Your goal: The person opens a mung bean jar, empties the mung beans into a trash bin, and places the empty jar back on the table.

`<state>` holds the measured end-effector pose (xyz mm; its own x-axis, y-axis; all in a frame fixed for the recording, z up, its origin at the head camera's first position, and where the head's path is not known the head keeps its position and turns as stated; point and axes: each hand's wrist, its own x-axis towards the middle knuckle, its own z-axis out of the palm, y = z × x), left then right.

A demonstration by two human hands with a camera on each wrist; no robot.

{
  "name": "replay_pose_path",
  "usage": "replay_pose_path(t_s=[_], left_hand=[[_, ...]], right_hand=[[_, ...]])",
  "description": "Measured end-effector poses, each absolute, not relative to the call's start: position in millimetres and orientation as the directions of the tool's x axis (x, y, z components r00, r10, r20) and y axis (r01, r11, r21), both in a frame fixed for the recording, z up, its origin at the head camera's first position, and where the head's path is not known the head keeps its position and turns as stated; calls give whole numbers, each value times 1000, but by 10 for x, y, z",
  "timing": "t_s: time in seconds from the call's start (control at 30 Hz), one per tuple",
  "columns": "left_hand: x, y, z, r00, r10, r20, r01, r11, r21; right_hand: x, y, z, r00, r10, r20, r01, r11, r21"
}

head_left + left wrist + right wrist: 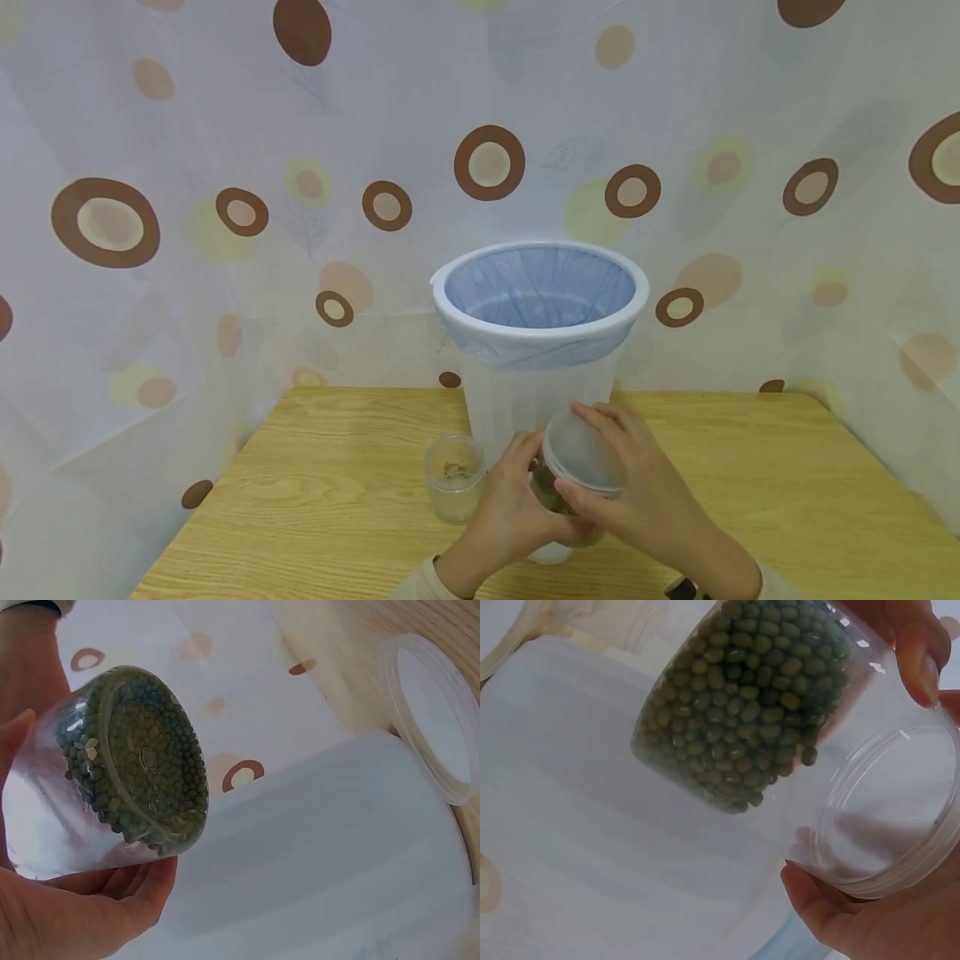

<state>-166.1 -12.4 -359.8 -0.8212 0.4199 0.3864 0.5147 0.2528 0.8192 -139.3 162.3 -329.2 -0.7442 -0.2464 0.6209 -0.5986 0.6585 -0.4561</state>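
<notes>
A clear jar (549, 492) of green mung beans (742, 697) is held up in front of the bin. My left hand (510, 508) grips its body, with the fingers curled round the side. With fingers and thumb spread round the rim, my right hand (645, 483) holds the round translucent lid (581, 454). The jar leans, lid towards me, and the beans lie piled at the base end (150, 757). To the left, a second clear jar (455, 483) stands on the table with a few small brownish bits visible in it.
A tall white bin (540, 333) lined with a blue bag (525, 287) stands on the wooden table (337, 492) right behind the hands. A spotted curtain (420, 100) hangs behind and at both sides. A small dark object (681, 588) shows beneath the right wrist.
</notes>
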Motion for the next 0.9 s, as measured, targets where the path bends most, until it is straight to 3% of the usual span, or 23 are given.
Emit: replay_pose_path(t_s=[0.23,0.43,0.6,0.9], left_hand=[[-1673,-139,-3594,-817,422,392,522,257,813],[-1674,-123,-3601,-808,401,431,558,288,778],[-1670,-118,-3591,-794,383,473,593,310,744],[-1660,-145,-3566,-798,376,471,589,319,743]], right_hand=[[-1357,1638,-3239,-773,-267,576,-577,673,-463],[-1283,1577,-3189,-843,-152,516,-432,764,-479],[-1259,1555,-3153,-863,-94,496,-351,818,-456],[-1255,1549,-3150,-843,-112,526,-404,777,-483]])
